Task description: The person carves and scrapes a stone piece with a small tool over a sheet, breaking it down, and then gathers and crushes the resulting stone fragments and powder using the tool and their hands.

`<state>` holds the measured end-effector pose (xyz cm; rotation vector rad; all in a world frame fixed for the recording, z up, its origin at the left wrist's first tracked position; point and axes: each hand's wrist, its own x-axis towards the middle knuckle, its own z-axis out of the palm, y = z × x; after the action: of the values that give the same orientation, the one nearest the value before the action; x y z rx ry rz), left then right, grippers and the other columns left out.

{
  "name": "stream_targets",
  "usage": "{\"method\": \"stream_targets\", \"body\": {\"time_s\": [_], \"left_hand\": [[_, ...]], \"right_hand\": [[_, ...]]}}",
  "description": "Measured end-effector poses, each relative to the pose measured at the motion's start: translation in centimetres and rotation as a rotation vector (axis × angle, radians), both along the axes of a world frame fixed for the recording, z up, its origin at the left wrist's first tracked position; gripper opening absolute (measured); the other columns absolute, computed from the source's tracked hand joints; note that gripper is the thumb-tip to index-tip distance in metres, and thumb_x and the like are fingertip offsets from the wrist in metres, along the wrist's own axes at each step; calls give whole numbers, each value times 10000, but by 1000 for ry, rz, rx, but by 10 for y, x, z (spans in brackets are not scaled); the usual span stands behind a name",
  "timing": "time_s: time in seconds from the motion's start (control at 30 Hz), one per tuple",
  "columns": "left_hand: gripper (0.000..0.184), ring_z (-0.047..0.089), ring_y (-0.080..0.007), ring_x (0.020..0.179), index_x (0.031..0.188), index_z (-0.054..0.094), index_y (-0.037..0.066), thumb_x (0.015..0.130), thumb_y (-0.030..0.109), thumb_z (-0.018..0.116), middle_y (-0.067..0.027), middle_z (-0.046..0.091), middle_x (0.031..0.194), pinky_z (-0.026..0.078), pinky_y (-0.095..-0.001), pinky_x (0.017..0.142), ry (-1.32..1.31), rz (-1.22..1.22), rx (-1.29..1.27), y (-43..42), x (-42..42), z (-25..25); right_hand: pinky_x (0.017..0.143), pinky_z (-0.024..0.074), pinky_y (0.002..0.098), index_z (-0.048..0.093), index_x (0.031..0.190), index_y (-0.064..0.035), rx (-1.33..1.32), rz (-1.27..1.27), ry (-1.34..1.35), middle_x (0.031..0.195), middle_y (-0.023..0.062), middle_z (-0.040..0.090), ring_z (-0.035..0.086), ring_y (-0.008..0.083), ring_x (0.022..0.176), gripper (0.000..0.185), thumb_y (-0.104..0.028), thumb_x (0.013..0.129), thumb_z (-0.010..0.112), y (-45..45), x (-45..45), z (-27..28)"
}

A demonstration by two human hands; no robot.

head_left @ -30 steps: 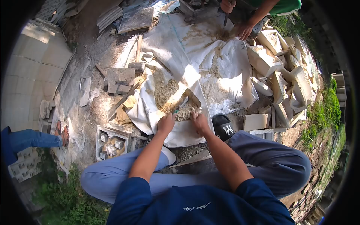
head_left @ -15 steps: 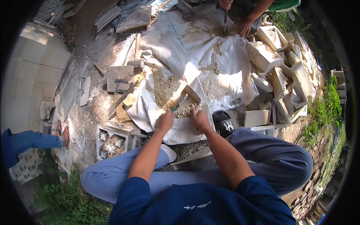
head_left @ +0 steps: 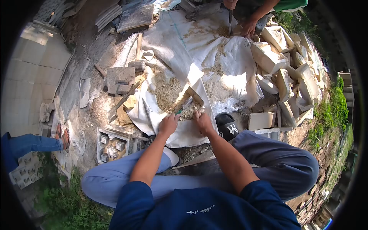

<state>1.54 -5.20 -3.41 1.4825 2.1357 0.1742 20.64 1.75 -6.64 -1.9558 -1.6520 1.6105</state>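
My left hand (head_left: pixel 168 124) is closed around the green handle of a small trowel (head_left: pixel 187 102). Its metal blade points away from me, against a heap of crumbly, sandy mix (head_left: pixel 167 94). My right hand (head_left: pixel 202 122) is at the near right edge of the heap, fingers curled down against the mix. Whether something is pinched in those fingers is hidden. Under the heap lies a white sack cloth (head_left: pixel 180 135), spread in front of my crossed legs.
A mallet (head_left: pixel 137 66), a flat float (head_left: pixel 120 80) and a mold with metal blocks (head_left: pixel 111 145) lie to the left. Pale broken casts (head_left: pixel 285 73) pile up at right. Another person's hand (head_left: pixel 249 28) works at the far side. A bystander's foot (head_left: pixel 65 138) is at left.
The trowel blade sits a little lower and nearer the mix, looking more foreshortened. Both hands stay almost in place; the whole view has shifted slightly.
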Motion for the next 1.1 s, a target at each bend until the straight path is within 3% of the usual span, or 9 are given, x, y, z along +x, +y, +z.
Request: {"method": "stream_targets", "body": {"time_s": [0.1, 0.3, 0.5, 0.57, 0.7, 0.77, 0.83, 0.93, 1.1], "left_hand": [[396, 639, -476, 775, 936, 600, 28, 1002, 394, 464, -265, 658, 783, 504, -562, 703, -1, 51, -3, 7, -4, -1], [287, 612, -476, 670, 938, 583, 20, 989, 292, 507, -263, 620, 713, 463, -553, 596, -304, 115, 603, 8, 4, 14], [374, 646, -477, 769, 950, 607, 59, 992, 407, 477, -257, 656, 747, 507, -562, 681, 68, 22, -14, -8, 5, -1], [425, 646, -485, 786, 930, 622, 81, 989, 468, 456, -255, 664, 754, 504, -574, 707, 36, 58, 3, -3, 4, 0], [353, 635, -475, 726, 899, 600, 47, 990, 373, 498, -255, 656, 763, 493, -556, 645, -38, 84, 158, 9, 0, 21], [273, 631, -465, 701, 897, 571, 16, 980, 272, 527, -252, 647, 736, 489, -534, 603, -220, 147, 608, 14, 3, 17], [225, 636, -458, 699, 888, 545, 1, 976, 208, 526, -250, 645, 728, 493, -512, 582, -182, 120, 587, 8, 0, 11], [318, 643, -468, 747, 927, 555, 27, 995, 333, 497, -278, 650, 774, 506, -540, 633, 10, 28, 135, -7, -2, 4], [395, 633, -488, 814, 970, 573, 39, 1008, 409, 439, -286, 649, 779, 482, -592, 711, 16, 57, -41, -3, -3, 10]], "right_hand": [[778, 487, 531, 651, 882, 120, 2, -6, 5, 860, 370, 626, 626, 516, 894, 670, -531, 949, 508, -1, -2, 7], [767, 492, 527, 647, 869, 120, -50, -20, 4, 850, 363, 630, 629, 517, 876, 660, -518, 955, 500, -5, 0, 10], [769, 496, 527, 649, 881, 119, -49, 17, 17, 863, 357, 636, 635, 511, 866, 677, -535, 956, 486, 4, 0, 3], [771, 497, 527, 649, 892, 116, -3, 54, 6, 871, 355, 637, 638, 507, 868, 678, -538, 957, 481, -2, 4, 0], [785, 498, 524, 654, 926, 96, -31, 26, -16, 889, 348, 641, 642, 495, 884, 655, -538, 951, 492, 3, -2, 6], [791, 497, 522, 654, 932, 91, -97, 12, -17, 893, 345, 642, 641, 492, 891, 650, -539, 948, 497, -2, 3, 11], [800, 496, 517, 655, 931, 94, 14, 22, -26, 895, 342, 644, 637, 491, 905, 645, -534, 944, 506, -2, -1, 8], [800, 493, 516, 654, 925, 103, -39, 33, 39, 898, 344, 643, 628, 500, 912, 650, -530, 943, 508, 2, 2, 13], [758, 485, 512, 643, 882, 128, 65, 11, -11, 831, 349, 630, 637, 489, 860, 676, -533, 943, 515, -2, 3, -3]]}}
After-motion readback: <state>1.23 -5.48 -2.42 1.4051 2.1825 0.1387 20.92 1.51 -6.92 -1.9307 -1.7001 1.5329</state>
